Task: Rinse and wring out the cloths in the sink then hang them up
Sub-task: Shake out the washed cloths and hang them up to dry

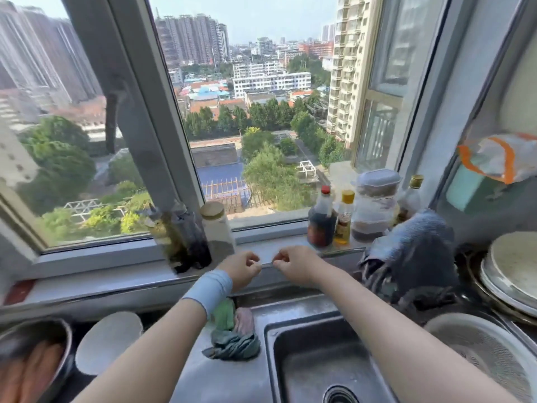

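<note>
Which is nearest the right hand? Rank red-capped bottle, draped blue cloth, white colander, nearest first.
From the right hand at the rail:
1. red-capped bottle, on the sill just right.
2. blue cloth, draped farther right.
3. white colander, at the sink's right edge.

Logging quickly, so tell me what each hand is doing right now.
Left hand: fingers curled, pinching the thin rail.
Right hand: fingers curled, pinching the same rail.

Windowsill [270, 242], left: dark bottles [186, 237], cork-lidded jar [218, 228].
Windowsill, right: red-capped sauce bottle [322, 219], yellow-capped bottle [344, 218], stacked plastic tubs [374, 205], gold-capped bottle [409, 199].
Far right: stacked plates [514, 266], white colander [453, 318] nearer.
Far left: metal bowl [66, 330].
Outside: tower blocks [191, 39], trees [261, 167].
</note>
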The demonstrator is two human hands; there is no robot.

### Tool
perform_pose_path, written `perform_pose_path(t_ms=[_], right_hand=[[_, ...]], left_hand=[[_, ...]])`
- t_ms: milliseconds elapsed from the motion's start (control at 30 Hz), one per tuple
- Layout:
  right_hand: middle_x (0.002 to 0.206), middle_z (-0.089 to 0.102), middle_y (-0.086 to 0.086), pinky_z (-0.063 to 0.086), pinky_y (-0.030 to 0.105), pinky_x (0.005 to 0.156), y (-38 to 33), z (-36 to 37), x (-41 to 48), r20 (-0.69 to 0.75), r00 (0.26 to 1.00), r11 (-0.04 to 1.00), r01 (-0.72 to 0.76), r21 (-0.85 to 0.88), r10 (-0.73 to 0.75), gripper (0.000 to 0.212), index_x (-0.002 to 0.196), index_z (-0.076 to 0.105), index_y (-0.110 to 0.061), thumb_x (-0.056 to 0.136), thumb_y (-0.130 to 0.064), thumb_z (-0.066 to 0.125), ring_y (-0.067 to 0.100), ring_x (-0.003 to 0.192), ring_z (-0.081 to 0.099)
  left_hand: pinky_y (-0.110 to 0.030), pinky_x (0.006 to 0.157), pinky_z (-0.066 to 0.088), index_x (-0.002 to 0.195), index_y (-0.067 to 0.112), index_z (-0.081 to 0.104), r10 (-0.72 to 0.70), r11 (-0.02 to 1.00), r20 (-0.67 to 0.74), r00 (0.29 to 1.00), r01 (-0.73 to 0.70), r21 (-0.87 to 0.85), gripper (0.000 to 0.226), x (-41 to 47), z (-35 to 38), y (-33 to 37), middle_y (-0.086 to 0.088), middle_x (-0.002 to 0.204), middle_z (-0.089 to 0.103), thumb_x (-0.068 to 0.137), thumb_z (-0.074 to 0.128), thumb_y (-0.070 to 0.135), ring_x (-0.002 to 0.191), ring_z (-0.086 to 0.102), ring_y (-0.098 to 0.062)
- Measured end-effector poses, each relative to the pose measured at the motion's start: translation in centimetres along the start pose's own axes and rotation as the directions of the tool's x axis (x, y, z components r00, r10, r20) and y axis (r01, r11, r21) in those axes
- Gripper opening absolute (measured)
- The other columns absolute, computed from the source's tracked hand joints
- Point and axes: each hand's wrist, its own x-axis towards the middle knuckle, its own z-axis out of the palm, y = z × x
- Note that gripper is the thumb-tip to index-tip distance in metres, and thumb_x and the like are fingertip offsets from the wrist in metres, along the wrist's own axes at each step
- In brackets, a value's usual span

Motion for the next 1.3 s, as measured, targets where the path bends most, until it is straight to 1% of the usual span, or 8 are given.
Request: perform_pose_path(t_ms=[267, 400, 600, 800, 900, 1033, 1200, 1300], right_hand=[[0.109, 0.074, 0.005, 0.055, 0.034, 0.088, -0.6, 13.1, 6.7, 0.287, 0.951, 0.988, -0.141, 0.060, 0.118, 0.028, 0.113, 0.073, -0.015, 0.092, -0.026, 0.058, 0.022, 0.098, 0.067], [0.087, 0.071, -0.006, 0.045, 0.023, 0.070, 0.1, 18.3, 7.7, 0.377, 0.919, 0.992, -0.130, 0.003, 0.119, 0.018, 0.100, 0.073, -0.018, 0.086, -0.023, 0.063, 0.019, 0.090, 0.065], [0.123, 0.063, 0.013, 0.048, 0.034, 0.093, 2.6, 22.7, 7.3, 0.344, 0.904, 0.961, -0.193, -0.198, 0.253, 0.041, 0.128, 0.056, -0.020, 0.087, -0.014, 0.055, 0.033, 0.117, 0.058], [0.088, 0.069, -0.001, 0.047, 0.022, 0.071, 3.6, 22.9, 6.7, 0.384, 0.876, 0.956, -0.283, -0.078, 0.291, 0.012, 0.090, 0.073, -0.016, 0.084, -0.026, 0.069, 0.017, 0.086, 0.063], [0.063, 0.057, -0.007, 0.037, 0.020, 0.053, 3.4, 21.0, 7.1, 0.303, 0.911, 0.945, -0.318, 0.080, 0.281, 0.019, 0.067, 0.066, -0.021, 0.083, -0.030, 0.068, 0.009, 0.063, 0.050], [0.069, 0.066, -0.003, 0.047, 0.026, 0.062, 2.7, 17.6, 6.7, 0.163, 0.959, 0.918, -0.273, 0.287, 0.234, 0.018, 0.082, 0.078, -0.017, 0.088, -0.026, 0.065, 0.010, 0.064, 0.056], [0.068, 0.067, -0.008, 0.049, 0.028, 0.065, 1.1, 12.3, 4.0, -0.050, 0.973, 0.886, -0.184, 0.427, 0.226, 0.017, 0.083, 0.076, -0.020, 0.093, -0.023, 0.063, 0.009, 0.064, 0.057], [0.073, 0.073, -0.006, 0.051, 0.025, 0.060, 0.5, 9.4, 1.5, -0.101, 0.968, 0.764, -0.115, 0.634, 0.229, 0.021, 0.082, 0.077, -0.021, 0.096, -0.020, 0.062, 0.005, 0.064, 0.062]], left_hand=[[-0.029, 0.104, 0.041, 0.132, 0.027, 0.058, -0.145, 0.984, 0.168, 0.975, 0.125, 0.126, 0.039, 1.3, 3.8, -13.0, 0.000, 0.138, 0.058, 0.094, 0.051, 0.032, 0.123, 0.055, -0.021], [-0.027, 0.098, 0.043, 0.127, 0.029, 0.063, -0.148, 0.975, 0.326, 0.934, 0.083, 0.205, 0.037, 2.0, 6.6, -16.2, -0.003, 0.134, 0.061, 0.091, 0.055, 0.026, 0.118, 0.057, -0.025], [-0.031, 0.092, 0.047, 0.131, 0.029, 0.058, -0.133, 0.959, 0.452, 0.882, -0.001, 0.284, 0.045, 2.4, 10.1, -17.6, -0.004, 0.129, 0.061, 0.086, 0.057, 0.026, 0.114, 0.058, -0.029], [-0.031, 0.094, 0.049, 0.131, 0.035, 0.056, -0.089, 0.958, 0.419, 0.904, -0.038, 0.285, 0.051, 2.3, 10.1, -17.5, 0.001, 0.130, 0.059, 0.081, 0.067, 0.038, 0.115, 0.058, -0.026], [-0.028, 0.078, 0.047, 0.112, 0.029, 0.065, -0.044, 0.976, 0.411, 0.911, -0.050, 0.214, 0.036, 2.0, 9.4, -16.4, -0.001, 0.108, 0.061, 0.079, 0.070, 0.042, 0.102, 0.061, -0.028], [-0.029, 0.069, 0.047, 0.077, 0.026, 0.063, -0.017, 0.999, 0.322, 0.947, 0.007, 0.033, 0.016, 1.3, 7.6, -14.2, 0.001, 0.082, 0.066, 0.084, 0.066, 0.039, 0.080, 0.063, -0.022], [-0.035, 0.076, 0.057, 0.095, 0.016, 0.067, 0.087, 0.960, 0.183, 0.979, -0.033, -0.278, 0.015, -0.5, 3.3, -9.3, -0.004, 0.089, 0.073, 0.089, 0.067, 0.030, 0.079, 0.068, -0.019], [-0.023, 0.065, 0.056, 0.101, 0.005, 0.067, 0.164, 0.777, 0.104, 0.981, -0.063, -0.627, 0.016, -1.7, 1.1, -5.7, -0.004, 0.081, 0.073, 0.090, 0.070, 0.016, 0.071, 0.070, -0.013]])
